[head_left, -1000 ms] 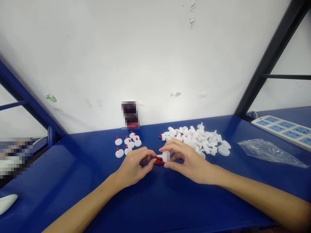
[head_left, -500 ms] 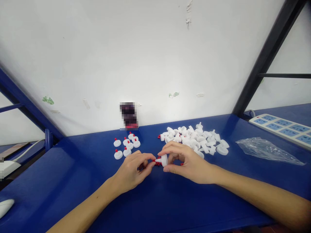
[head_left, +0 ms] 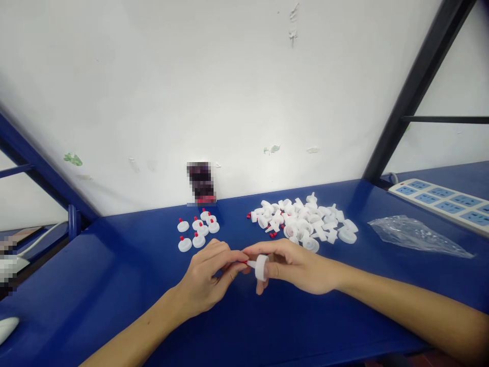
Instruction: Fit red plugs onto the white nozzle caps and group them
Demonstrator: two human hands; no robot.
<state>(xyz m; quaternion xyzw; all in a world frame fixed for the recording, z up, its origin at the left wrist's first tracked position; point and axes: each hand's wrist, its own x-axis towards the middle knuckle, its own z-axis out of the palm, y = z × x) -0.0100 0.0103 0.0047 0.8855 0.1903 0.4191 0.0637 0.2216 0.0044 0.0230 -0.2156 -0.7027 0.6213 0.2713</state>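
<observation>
My right hand [head_left: 294,265] holds a white nozzle cap [head_left: 261,268] on its side, the pointed spout facing left. At the spout's end, a small red tip cap [head_left: 245,262] sits pinched between the thumb and index finger of my left hand [head_left: 214,275]; most of it is hidden by the fingertips. The red piece meets the spout, but how far it is seated I cannot tell. Behind my left hand stand several white nozzle caps with red tips [head_left: 198,240]. Beyond my right hand lies a heap of loose white nozzle caps [head_left: 305,221].
Several loose red tip caps [head_left: 273,235] lie by the heap. A clear plastic bag [head_left: 416,235] and a white power strip [head_left: 443,201] are on the right of the blue table [head_left: 214,334]. A pixelated upright object [head_left: 201,183] leans on the wall. A white rounded object [head_left: 7,329] is at far left.
Both hands have come slightly nearer to me with the cap and red tip. My right fingers have shifted around the cap, its index finger now reaching to the red tip. The view has shifted slightly.
</observation>
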